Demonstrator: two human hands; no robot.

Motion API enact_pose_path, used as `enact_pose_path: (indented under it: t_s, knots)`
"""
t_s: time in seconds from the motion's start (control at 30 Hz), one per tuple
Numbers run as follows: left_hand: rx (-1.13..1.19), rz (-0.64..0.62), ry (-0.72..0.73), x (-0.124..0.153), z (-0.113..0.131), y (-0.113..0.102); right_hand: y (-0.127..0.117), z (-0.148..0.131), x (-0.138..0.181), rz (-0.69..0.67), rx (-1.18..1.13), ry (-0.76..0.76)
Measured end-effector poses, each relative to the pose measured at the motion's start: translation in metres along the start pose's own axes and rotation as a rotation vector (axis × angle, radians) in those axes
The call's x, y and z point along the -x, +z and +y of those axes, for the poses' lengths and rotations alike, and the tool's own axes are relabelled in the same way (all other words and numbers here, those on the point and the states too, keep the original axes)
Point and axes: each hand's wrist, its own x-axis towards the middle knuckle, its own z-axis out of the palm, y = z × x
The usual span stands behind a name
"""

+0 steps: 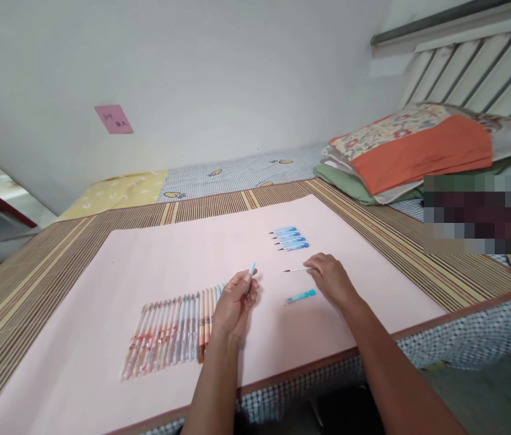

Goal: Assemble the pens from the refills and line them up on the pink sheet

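Pink sheet (147, 260) covers striped mat (20, 284) beside white wall (219, 72).

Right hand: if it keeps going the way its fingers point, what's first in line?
The right hand points left along the pink sheet; its fingertips already touch the thin refill. Past that, probably the pale blue pen part in the left hand, though depth is unclear.

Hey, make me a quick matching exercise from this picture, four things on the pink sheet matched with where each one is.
Things:
1. pen barrel
2. thin refill
3. teal cap
4. row of blue pens

Places:
A. lying loose near the right wrist
B. held up in the left hand
C. farthest from the person
D. at the fingertips of the right hand

Pairs: 1-B, 2-D, 3-A, 4-C
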Motion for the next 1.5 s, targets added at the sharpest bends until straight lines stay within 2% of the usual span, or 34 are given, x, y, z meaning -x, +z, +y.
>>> enact_pose_path:
  t_s: [0.2, 0.3, 0.37, 0.5, 0.57, 0.63, 0.7, 0.8, 0.97, 1.1, 1.23, 1.37, 1.5]
  knots:
    - [-0.042, -0.018, 0.002, 0.001, -0.002, 0.002, 0.004, 0.002, -0.003, -0.047, 0.118, 0.001]
    - [-0.057, -0.016, 0.004, 0.002, -0.001, 0.002, 0.002, -0.003, 0.000, -0.015, 0.030, 0.038]
    - [-0.067, -0.009, 0.010, 0.001, -0.002, 0.002, -0.002, -0.009, 0.001, 0.024, -0.181, 0.129]
    - [-0.102, -0.022, 0.028, 0.000, -0.004, 0.001, -0.015, -0.031, 0.000, 0.137, -0.778, 0.325]
    - [-0.138, -0.044, 0.038, -0.001, -0.004, 0.002, -0.023, -0.044, -0.001, 0.169, -1.003, 0.342]
    - [-0.185, -0.049, 0.043, -0.001, -0.005, 0.003, -0.031, -0.057, -0.001, 0.144, -1.124, 0.301]
    - [-0.238, -0.047, 0.046, 0.000, -0.005, 0.005, -0.037, -0.067, 0.000, 0.110, -1.114, 0.248]
    - [-0.315, -0.054, 0.068, 0.001, -0.005, 0.006, -0.044, -0.077, 0.003, 0.110, -0.964, 0.196]
    - [-0.410, -0.067, 0.102, 0.002, -0.005, 0.007, -0.050, -0.082, 0.007, 0.098, -0.818, 0.153]
    - [-0.496, -0.095, 0.138, 0.004, -0.004, 0.010, -0.055, -0.087, 0.010, 0.034, -0.714, 0.119]
    - [-0.517, -0.188, 0.139, 0.006, -0.003, 0.015, -0.057, -0.096, 0.013, -0.079, -0.700, 0.102]
    - [-0.497, -0.345, 0.082, 0.011, 0.000, 0.017, -0.054, -0.101, 0.014, -0.178, -0.784, 0.083]
    - [-0.461, -0.458, 0.001, 0.016, 0.002, 0.016, -0.051, -0.102, 0.013, -0.254, -0.770, 0.071]
